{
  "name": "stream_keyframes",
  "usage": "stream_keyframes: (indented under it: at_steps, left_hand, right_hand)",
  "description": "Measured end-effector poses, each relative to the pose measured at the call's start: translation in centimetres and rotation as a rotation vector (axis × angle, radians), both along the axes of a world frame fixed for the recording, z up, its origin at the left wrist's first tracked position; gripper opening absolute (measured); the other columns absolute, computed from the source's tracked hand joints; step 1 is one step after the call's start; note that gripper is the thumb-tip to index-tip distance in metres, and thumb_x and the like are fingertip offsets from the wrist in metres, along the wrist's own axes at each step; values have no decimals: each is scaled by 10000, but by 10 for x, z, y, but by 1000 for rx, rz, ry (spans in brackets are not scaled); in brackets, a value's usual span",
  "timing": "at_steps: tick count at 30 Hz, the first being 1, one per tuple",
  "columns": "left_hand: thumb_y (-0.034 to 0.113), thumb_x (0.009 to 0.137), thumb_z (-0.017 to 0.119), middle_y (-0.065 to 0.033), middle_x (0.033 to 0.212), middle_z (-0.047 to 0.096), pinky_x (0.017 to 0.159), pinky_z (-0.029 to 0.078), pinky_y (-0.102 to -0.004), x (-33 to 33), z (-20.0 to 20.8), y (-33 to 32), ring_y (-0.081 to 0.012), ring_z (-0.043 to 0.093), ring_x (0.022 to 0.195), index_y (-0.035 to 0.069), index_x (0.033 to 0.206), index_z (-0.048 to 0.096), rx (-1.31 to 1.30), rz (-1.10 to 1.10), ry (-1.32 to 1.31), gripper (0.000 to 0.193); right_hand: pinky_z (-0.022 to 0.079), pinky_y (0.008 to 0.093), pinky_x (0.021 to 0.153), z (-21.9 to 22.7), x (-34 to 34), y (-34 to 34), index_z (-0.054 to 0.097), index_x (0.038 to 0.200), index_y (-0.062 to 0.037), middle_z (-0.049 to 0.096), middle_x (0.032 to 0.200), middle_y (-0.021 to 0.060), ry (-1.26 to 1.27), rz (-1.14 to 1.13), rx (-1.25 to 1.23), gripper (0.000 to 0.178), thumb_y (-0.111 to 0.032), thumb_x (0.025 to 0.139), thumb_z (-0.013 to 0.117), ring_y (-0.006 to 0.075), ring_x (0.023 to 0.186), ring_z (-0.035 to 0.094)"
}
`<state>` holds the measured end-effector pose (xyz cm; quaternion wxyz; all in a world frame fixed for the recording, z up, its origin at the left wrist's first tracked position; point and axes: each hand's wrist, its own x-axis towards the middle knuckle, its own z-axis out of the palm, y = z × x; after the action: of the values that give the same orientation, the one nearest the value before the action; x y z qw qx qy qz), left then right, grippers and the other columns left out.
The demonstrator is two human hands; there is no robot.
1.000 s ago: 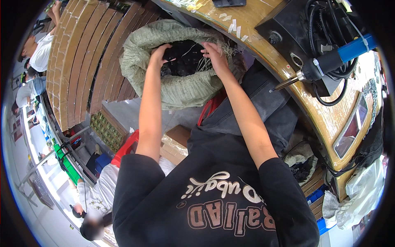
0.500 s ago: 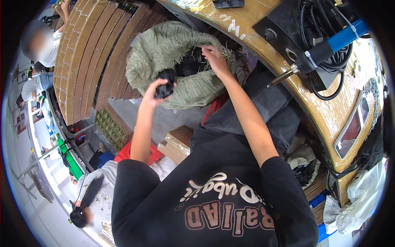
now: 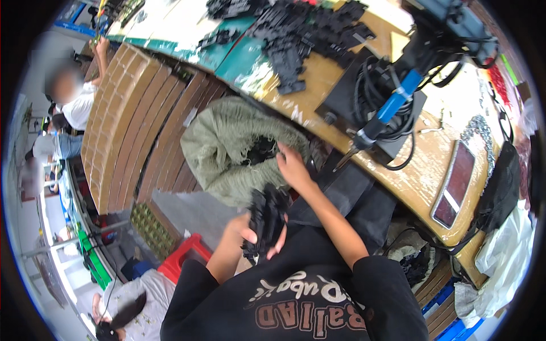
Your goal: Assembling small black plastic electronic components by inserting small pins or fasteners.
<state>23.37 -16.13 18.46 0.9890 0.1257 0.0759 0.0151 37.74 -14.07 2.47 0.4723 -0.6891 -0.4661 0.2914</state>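
Note:
My left hand (image 3: 245, 232) is closed round a bundle of black plastic parts (image 3: 266, 219), held close to my shirt. Just beyond the bundle stands a green woven sack (image 3: 213, 148) with its mouth rolled back and more black parts (image 3: 260, 151) inside. At the sack's right rim is my right hand (image 3: 293, 166); its fingers point toward the opening, somewhat apart, and nothing shows between them. Whether those fingertips touch the rim is hard to make out.
A workbench (image 3: 424, 207) on the right bears a pile of black parts (image 3: 307, 34), an electric screwdriver with a blue grip (image 3: 401, 96) and coiled cables. Brown stacked trays (image 3: 122, 131) stand left of the sack. A red stool (image 3: 187, 253) is nearby; other people work at the left.
My left hand has come back from the sack toward my body, and more of the black bundle shows. My right hand stays by the sack's rim. The view has shifted, showing more bench.

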Motion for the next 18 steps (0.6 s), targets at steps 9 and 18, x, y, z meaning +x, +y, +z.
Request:
stream_keyframes:
  at_steps: [9, 18]
  left_hand:
    - [214, 675, 710, -103, 954, 572, 768, 439, -288, 148, 131, 193, -172, 551, 828, -26, 1085, 470, 1728, 621, 742, 533]
    - [345, 683, 605, -98, 944, 555, 773, 411, -275, 233, 95, 370, -182, 531, 863, 4, 1246, 353, 2228, 55, 725, 705]
  right_hand:
    - [422, 353, 855, 133, 57, -168, 543, 1049, 22, 562, 1038, 174, 185, 473, -202, 253, -114, 842, 492, 335, 943, 541]
    - [449, 221, 632, 250, 189, -270, 596, 906, 26, 612, 784, 59, 73, -706, 49, 128, -44, 809, 550, 92, 707, 562]
